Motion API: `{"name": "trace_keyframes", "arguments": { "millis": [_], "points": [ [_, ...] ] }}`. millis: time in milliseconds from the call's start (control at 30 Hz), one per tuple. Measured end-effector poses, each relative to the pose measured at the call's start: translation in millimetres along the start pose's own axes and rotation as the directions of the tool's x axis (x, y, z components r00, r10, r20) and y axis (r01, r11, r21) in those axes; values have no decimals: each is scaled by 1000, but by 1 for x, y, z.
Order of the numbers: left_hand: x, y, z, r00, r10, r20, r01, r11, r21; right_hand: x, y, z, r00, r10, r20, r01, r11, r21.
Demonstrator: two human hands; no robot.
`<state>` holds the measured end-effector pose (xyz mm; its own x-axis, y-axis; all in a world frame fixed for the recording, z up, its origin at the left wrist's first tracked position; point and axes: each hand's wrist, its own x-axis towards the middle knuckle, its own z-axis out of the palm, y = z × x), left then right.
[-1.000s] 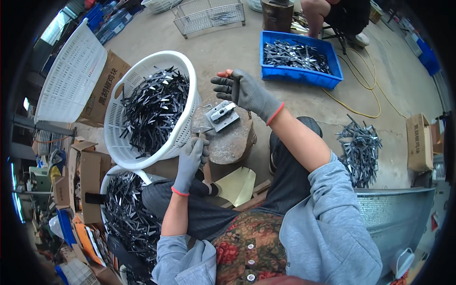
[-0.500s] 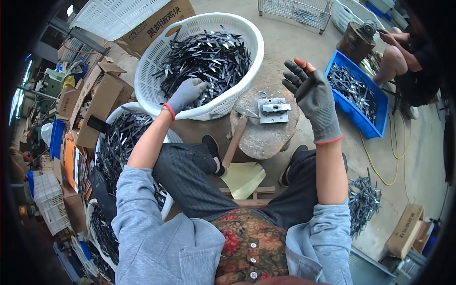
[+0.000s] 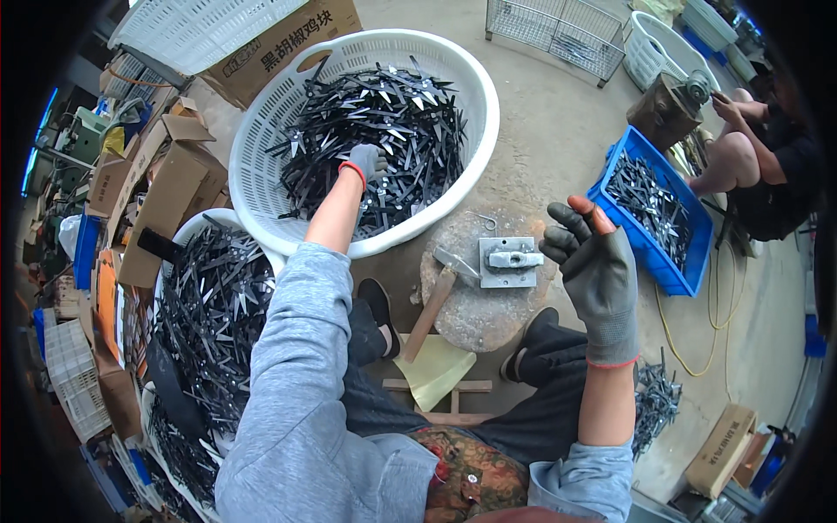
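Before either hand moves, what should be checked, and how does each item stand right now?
1. Left hand at the dark metal pieces in the white basket: ok.
2. Left hand's grip on a piece: cannot tell; its fingertips are hidden.
3. Right hand empty: ok; it is raised, with nothing visible in it.
4. Metal fixture on the round stump: ok.
5. Stump free of loose tools: not ok; the hammer lies partly on it, beside the fixture.

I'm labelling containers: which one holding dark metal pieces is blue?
The rectangular tray beyond the right grip; the large basket under the left grip and the lower-left baskets are white and rounded.
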<state>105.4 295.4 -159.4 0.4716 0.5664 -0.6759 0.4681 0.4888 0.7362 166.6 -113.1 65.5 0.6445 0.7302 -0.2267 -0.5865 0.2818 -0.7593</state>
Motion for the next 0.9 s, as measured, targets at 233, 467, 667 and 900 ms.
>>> {"name": "trace_keyframes", "arguments": {
  "millis": [233, 467, 667, 900],
  "points": [
    [83, -15, 36, 990, -95, 108, 139, 819, -556, 10, -1, -2, 996, 41, -83, -36, 998, 59],
    [106, -13, 30, 999, -11, -33, -9, 837, -548, 16, 3, 2, 994, 65, -83, -60, 997, 58],
    [31, 6, 2, 997, 14, 81, 15, 938, -346, 12, 4, 5, 998, 32, -51, -32, 999, 5],
    [-197, 61, -26, 816, 322, 480, -517, 779, 355, 10, 6, 13, 992, -120, 34, 124, 976, -178]
  ]
}}
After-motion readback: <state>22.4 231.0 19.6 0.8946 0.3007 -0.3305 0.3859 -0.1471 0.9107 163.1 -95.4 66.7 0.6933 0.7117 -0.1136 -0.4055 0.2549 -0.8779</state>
